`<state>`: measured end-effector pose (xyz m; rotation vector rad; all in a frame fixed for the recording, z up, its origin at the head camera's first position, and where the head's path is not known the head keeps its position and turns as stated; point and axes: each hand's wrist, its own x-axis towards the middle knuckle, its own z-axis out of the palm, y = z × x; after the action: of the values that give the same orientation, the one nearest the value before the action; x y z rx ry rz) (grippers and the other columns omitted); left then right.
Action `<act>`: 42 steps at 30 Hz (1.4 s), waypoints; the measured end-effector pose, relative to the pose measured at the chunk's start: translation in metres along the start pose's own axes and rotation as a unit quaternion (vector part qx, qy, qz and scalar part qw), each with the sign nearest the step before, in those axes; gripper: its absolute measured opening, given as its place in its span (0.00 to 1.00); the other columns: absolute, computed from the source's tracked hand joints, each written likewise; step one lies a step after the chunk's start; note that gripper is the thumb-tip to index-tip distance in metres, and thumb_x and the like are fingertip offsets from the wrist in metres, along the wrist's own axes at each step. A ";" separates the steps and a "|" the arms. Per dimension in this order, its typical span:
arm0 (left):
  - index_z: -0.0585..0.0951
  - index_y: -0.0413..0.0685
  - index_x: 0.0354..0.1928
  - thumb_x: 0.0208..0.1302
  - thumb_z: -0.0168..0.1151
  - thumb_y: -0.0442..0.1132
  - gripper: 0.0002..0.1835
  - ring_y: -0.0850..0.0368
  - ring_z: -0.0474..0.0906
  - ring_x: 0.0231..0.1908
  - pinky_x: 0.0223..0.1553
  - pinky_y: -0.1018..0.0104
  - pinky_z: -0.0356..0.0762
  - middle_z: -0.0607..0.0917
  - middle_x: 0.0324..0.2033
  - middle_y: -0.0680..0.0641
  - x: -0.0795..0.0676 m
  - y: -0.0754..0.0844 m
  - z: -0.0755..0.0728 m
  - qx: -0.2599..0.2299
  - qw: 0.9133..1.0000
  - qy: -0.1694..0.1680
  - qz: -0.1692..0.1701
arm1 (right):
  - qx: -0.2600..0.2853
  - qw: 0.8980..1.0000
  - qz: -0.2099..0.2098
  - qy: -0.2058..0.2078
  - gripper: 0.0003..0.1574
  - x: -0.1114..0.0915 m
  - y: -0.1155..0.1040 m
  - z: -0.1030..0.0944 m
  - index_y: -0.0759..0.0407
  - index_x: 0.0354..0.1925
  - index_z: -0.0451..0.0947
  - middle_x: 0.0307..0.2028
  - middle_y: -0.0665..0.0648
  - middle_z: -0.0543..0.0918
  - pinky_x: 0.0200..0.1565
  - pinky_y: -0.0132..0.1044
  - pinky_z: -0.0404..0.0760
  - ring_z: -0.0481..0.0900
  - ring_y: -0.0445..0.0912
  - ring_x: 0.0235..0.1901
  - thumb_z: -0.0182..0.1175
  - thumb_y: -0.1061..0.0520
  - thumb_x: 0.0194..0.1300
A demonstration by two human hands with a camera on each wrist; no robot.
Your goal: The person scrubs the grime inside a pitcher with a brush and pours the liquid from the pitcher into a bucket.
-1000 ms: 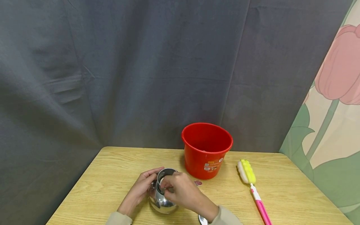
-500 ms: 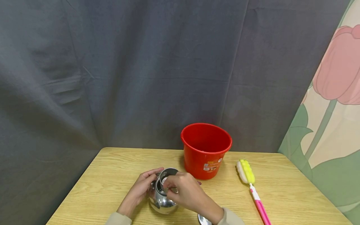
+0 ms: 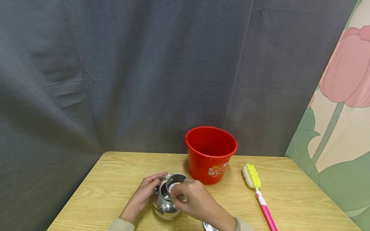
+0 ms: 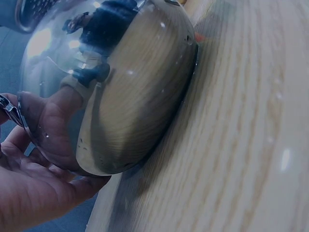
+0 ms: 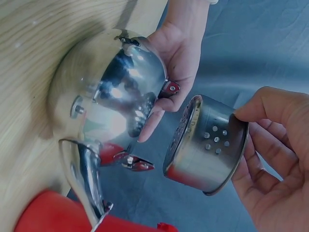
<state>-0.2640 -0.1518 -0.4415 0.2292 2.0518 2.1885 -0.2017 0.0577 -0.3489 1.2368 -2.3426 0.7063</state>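
Note:
A round, shiny metal teapot (image 3: pixel 167 209) stands on the wooden table with its top uncovered. My left hand (image 3: pixel 143 194) holds it from the left side, fingers near the rim and the folded handle; the left wrist view shows the thumb against the polished teapot body (image 4: pixel 125 92). Between thumb and fingers my right hand (image 3: pixel 198 200) pinches the rim of a metal tea strainer (image 3: pixel 176 178). In the right wrist view, this cup-like tea strainer (image 5: pixel 207 150) with small holes is tilted, apart from the teapot (image 5: pixel 108 92) and above its opening. The teapot's spout (image 5: pixel 82 176) points towards the bucket.
A red bucket (image 3: pixel 198 165) stands behind the teapot to the right. On the right lies a brush (image 3: pixel 255 178) with a yellow and white sponge head and pink handle. A shiny round lid (image 3: pixel 208 227) lies partly hidden under my right forearm. A grey curtain hangs behind the table.
My right hand has shifted slightly right and drawn the strainer up and away from the teapot's opening. The left hand keeps its hold on the teapot.

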 end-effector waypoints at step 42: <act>0.73 0.36 0.60 0.57 0.51 0.32 0.25 0.45 0.60 0.64 0.65 0.48 0.50 0.73 0.61 0.41 0.001 -0.001 0.001 -0.002 1.000 0.001 0.017 | 0.025 0.997 0.075 -0.019 0.12 -0.047 0.014 -0.031 0.48 0.31 0.83 0.27 0.38 0.80 0.32 0.27 0.76 0.74 0.33 0.28 0.65 0.65 0.48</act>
<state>-0.2646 -0.1505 -0.4426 0.2644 2.0600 2.2127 -0.1854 0.1135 -0.3537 1.1111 -2.4835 0.8004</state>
